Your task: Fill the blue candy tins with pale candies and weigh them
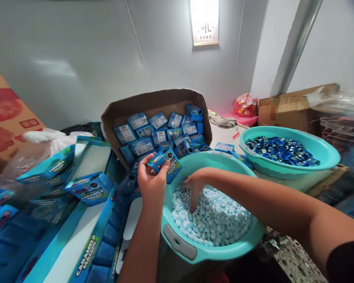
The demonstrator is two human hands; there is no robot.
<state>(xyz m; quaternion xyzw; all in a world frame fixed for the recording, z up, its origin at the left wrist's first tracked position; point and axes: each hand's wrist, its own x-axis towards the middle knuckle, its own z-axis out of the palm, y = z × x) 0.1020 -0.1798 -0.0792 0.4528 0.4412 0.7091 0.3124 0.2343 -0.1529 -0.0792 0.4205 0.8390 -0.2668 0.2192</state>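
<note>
My left hand (153, 177) is closed around a small blue candy box (168, 162), holding it tilted above the left rim of a turquoise basin (177, 232). Many pale blue and white candies (218, 220) fill the lower part of this basin. Fingers pointing down, my right hand (195, 188) reaches into the candies at the basin's left side. Its fingertips are partly sunk among them, so I cannot make out whether it grips any. Just behind, a brown cardboard box (153, 98) lies tipped toward me with many similar blue boxes (143, 146) inside.
A second turquoise basin (327, 151) at right holds blue round lids (279, 151). Blue display trays (88, 236) crowd the left side. Cardboard cartons (292, 108) stand at the back right, near a red patterned bag (245, 105). A large orange carton (8, 106) leans at far left.
</note>
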